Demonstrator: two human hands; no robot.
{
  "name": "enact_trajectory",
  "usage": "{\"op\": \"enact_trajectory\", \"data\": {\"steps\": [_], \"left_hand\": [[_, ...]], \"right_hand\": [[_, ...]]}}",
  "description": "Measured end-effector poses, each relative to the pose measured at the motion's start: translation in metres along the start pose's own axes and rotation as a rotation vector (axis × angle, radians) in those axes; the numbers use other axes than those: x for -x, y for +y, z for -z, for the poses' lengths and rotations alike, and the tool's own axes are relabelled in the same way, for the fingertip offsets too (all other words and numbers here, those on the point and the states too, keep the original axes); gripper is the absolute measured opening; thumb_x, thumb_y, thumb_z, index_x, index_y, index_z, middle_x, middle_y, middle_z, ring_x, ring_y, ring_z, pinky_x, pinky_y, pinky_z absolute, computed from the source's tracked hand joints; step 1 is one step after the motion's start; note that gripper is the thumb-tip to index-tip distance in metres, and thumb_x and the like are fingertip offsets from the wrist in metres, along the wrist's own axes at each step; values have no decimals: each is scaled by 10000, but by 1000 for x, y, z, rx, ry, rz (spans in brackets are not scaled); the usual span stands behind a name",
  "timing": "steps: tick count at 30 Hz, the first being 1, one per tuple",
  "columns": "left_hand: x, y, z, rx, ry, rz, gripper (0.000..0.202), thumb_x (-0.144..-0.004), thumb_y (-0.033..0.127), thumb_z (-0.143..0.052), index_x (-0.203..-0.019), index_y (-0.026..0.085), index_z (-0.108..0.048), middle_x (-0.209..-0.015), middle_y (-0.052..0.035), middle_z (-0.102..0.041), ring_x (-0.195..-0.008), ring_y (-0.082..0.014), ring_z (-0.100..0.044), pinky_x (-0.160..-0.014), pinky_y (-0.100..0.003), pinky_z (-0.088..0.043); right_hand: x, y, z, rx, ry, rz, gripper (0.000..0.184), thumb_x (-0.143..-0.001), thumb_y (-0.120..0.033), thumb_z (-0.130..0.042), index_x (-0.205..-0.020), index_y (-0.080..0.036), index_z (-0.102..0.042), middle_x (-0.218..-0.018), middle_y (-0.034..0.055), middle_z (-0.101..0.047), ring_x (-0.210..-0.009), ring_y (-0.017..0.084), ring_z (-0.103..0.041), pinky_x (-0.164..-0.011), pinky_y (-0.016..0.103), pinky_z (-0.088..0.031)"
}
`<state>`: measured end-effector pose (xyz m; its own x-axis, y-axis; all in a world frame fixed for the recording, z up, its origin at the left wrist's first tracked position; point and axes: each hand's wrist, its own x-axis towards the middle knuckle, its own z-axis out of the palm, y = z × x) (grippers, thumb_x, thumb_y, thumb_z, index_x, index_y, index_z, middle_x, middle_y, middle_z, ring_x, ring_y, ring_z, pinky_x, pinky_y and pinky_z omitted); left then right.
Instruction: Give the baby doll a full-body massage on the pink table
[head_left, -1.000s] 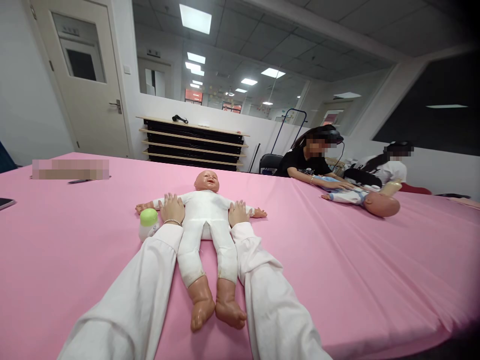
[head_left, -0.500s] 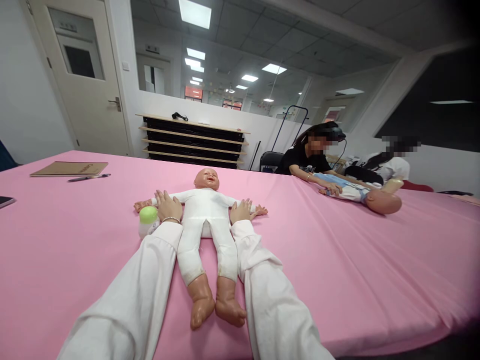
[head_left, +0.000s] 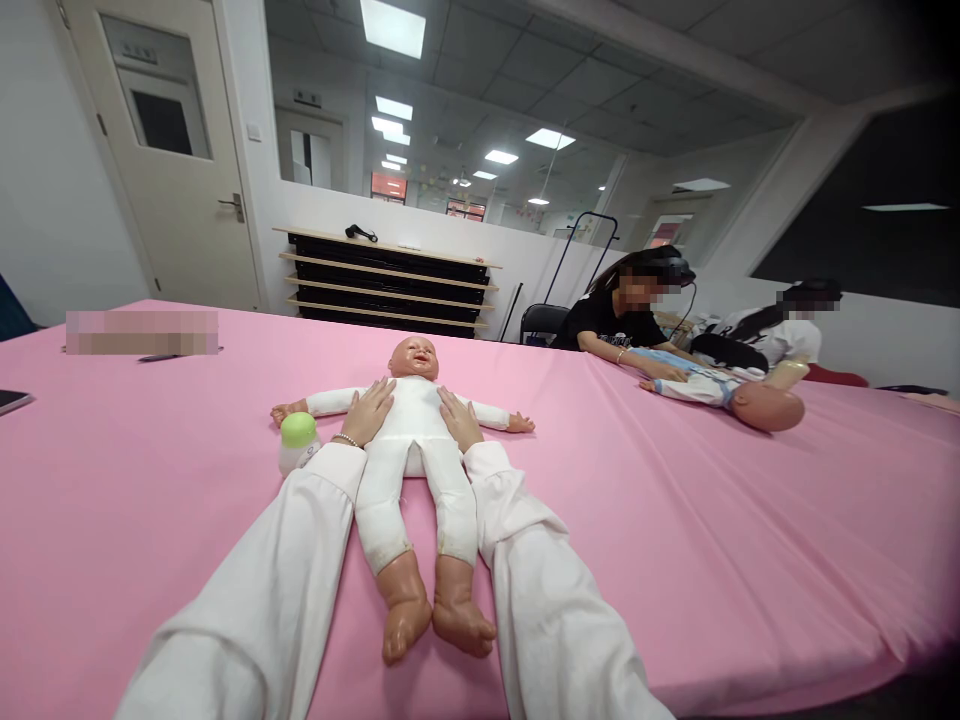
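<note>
A baby doll (head_left: pixel 415 430) in a white suit lies on its back on the pink table (head_left: pixel 150 480), arms spread, bare feet toward me. My left hand (head_left: pixel 367 413) rests flat on the doll's chest on the left side, fingers stretched out. On the right side of the chest lies my right hand (head_left: pixel 458 418), also flat with fingers extended. Both my arms wear white sleeves. A small bottle with a green cap (head_left: pixel 298 441) stands just left of my left wrist.
Two people (head_left: pixel 622 310) sit at the far right of the table with another doll (head_left: pixel 739 398) lying in front of them. A pen (head_left: pixel 161 357) and a phone (head_left: pixel 11 401) lie at the far left. A door and low shelves stand behind.
Both my hands have slid inward from the doll's outstretched arms onto its chest.
</note>
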<state>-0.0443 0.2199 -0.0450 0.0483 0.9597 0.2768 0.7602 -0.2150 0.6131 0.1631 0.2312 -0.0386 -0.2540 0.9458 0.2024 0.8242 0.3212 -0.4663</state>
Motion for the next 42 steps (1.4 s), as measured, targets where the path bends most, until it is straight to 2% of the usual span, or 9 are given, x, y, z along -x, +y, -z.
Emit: {"op": "enact_trajectory", "data": {"steps": [5,13,17,20,24,27,30,33,42], "left_hand": [[2,-2,2,-94,38,119,508,-894,398,-198,-1367,283,-344,-1435,1,-300,-1373,-179,-217,-1139,-487,-90],[10,-8,2,-240,421,373,480,-833,235,-300,-1264,160,-497,-1397,-53,-367,-1385,-230,-151,-1117,-570,-12],[13,-9,1,-217,551,410,522,-837,233,-290,-1321,89,-421,-1421,-90,-317,-1386,-236,-136,-1120,-569,-26],[13,-2,2,-146,609,347,519,-853,254,-276,-1324,85,-414,-1416,-89,-328,-1369,-222,-202,-1145,-515,-82],[11,22,7,132,407,114,508,-850,259,-279,-1304,98,-439,-1382,-58,-390,-1312,-141,-332,-1148,-308,-248],[17,41,11,293,157,-74,493,-847,316,-320,-1276,132,-477,-1327,-46,-460,-1249,-121,-418,-1119,-290,-302],[31,50,15,274,-141,-256,501,-842,377,-367,-1292,183,-469,-1362,-31,-419,-1290,-124,-375,-1147,-326,-244],[43,47,16,143,-344,-361,525,-861,427,-348,-1361,267,-359,-1441,1,-275,-1385,-141,-189,-1174,-419,-66],[50,34,7,143,-278,-90,548,-863,542,-267,-1367,335,-326,-1490,40,-94,-1410,-217,9,-1139,-515,-41]], "right_hand": [[2,5,0,132,62,-170,496,-932,-356,-159,-1391,-218,-289,-1448,4,-241,-1377,116,-170,-1143,460,-51],[9,11,0,185,448,-512,568,-900,-330,-235,-1362,-10,-319,-1435,189,-202,-1388,242,-85,-1106,541,-20],[9,11,4,62,573,-517,534,-891,-286,-224,-1357,-50,-336,-1436,165,-222,-1390,221,-99,-1108,537,-63],[11,2,12,-80,577,-361,495,-869,-230,-236,-1310,-96,-415,-1449,74,-229,-1385,154,-142,-1154,397,-124],[15,-21,25,-254,284,38,483,-851,-226,-285,-1291,-111,-448,-1416,40,-312,-1341,84,-264,-1147,249,-199],[20,-37,28,-220,-82,319,435,-844,-243,-364,-1250,-174,-506,-1342,25,-427,-1310,110,-334,-1146,323,-211],[24,-40,23,-188,-233,365,392,-847,-220,-392,-1210,-217,-542,-1319,16,-454,-1300,141,-353,-1141,412,-185],[26,-32,17,-207,-277,317,400,-881,-239,-354,-1251,-225,-504,-1390,16,-354,-1349,142,-265,-1149,453,-97],[30,12,-2,-155,-204,251,568,-894,-523,-216,-1402,-274,-261,-1478,2,-103,-1404,192,-41,-1128,520,-59]]}}
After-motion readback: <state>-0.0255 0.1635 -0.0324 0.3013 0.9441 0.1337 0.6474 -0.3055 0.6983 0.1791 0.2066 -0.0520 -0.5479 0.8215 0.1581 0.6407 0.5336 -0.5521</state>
